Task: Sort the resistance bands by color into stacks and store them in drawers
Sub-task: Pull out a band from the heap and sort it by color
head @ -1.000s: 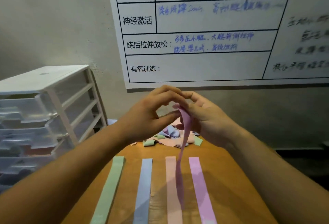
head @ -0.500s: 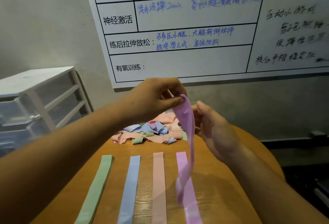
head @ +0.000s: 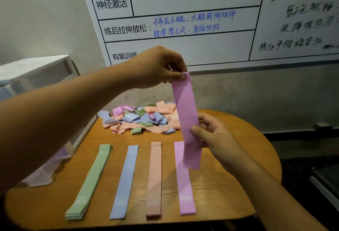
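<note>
My left hand (head: 161,66) pinches the top end of a pink-purple band (head: 185,109), which hangs straight down above the table. My right hand (head: 214,135) holds the band's lower part between thumb and fingers. On the wooden table (head: 229,175) lie flat stacks side by side: green (head: 91,177), blue (head: 125,179), peach (head: 155,175) and pink-purple (head: 183,184). The hanging band's lower end is just above the far end of the pink-purple stack. A tangled pile of mixed bands (head: 143,118) lies at the table's far edge.
A white plastic drawer unit (head: 36,76) stands to the left of the table, partly behind my left arm. A whiteboard with handwriting (head: 183,19) hangs on the wall behind. The table's right edge curves away to dark floor.
The band was bunched between both hands; now my left hand has lifted its top end and it hangs flat and straight, with my right hand lower down on it.
</note>
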